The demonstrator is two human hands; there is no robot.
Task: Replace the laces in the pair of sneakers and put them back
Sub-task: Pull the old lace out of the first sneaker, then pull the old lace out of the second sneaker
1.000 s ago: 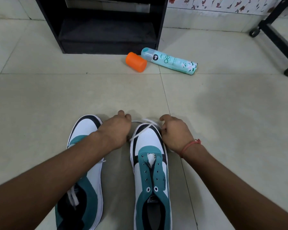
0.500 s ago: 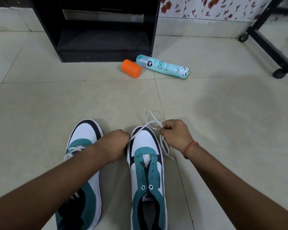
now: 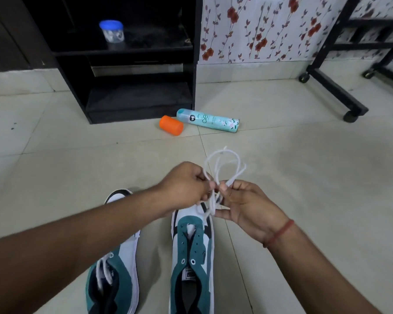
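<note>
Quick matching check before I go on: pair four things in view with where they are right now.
Things:
1. white lace
2. orange cap
3. blue-lidded jar
4. right sneaker

Places:
A. on the dark shelf
B. held by both hands
C. on the floor, eyelets empty
D. on the floor beside the spray can

Pairs: 1-B, 2-D, 3-A, 4-C

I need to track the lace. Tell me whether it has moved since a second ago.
Yes. The lace lay on the toe of the right sneaker; now both hands hold it bunched in the air above that toe, lifted off it.
</note>
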